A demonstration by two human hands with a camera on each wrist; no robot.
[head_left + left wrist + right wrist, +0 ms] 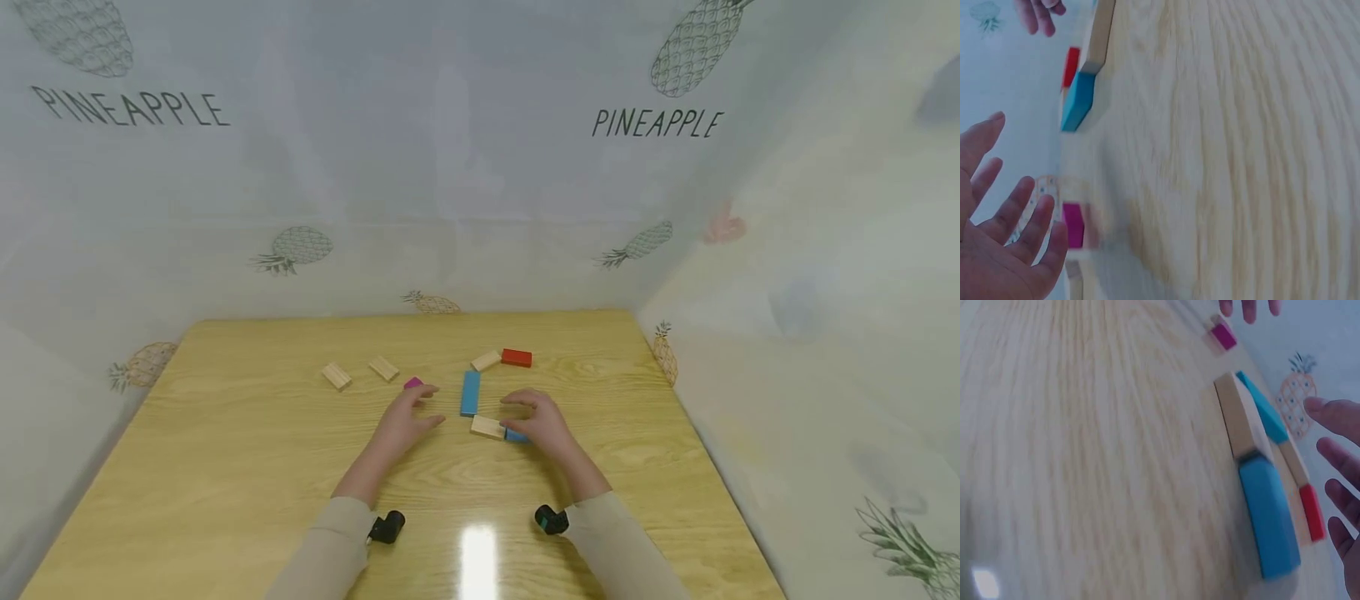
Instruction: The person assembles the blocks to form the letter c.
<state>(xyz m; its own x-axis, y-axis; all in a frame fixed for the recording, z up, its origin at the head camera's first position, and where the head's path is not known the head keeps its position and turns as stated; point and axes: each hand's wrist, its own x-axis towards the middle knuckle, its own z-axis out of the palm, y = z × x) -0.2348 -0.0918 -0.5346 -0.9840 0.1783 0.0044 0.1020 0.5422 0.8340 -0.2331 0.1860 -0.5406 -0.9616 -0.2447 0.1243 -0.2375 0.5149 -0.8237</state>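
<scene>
My left hand (402,427) hovers over the table with its fingers spread and holds nothing. Close by its fingertips is a magenta block (1074,225), partly covered by that hand in the head view. To the right, my right hand (542,423) is held above a blue block (1269,515), its fingers apart and nothing in them. That blue block meets a plain wooden block (487,427) end to end. A second blue block (470,393) runs away from the wooden one, towards another plain block (486,361) and a red block (517,357) at the back.
Two plain wooden blocks, one (337,376) further left and one (384,368) nearer the middle, lie on the wooden table (247,467). A pineapple-printed cloth (450,167) hangs behind the table and along its sides.
</scene>
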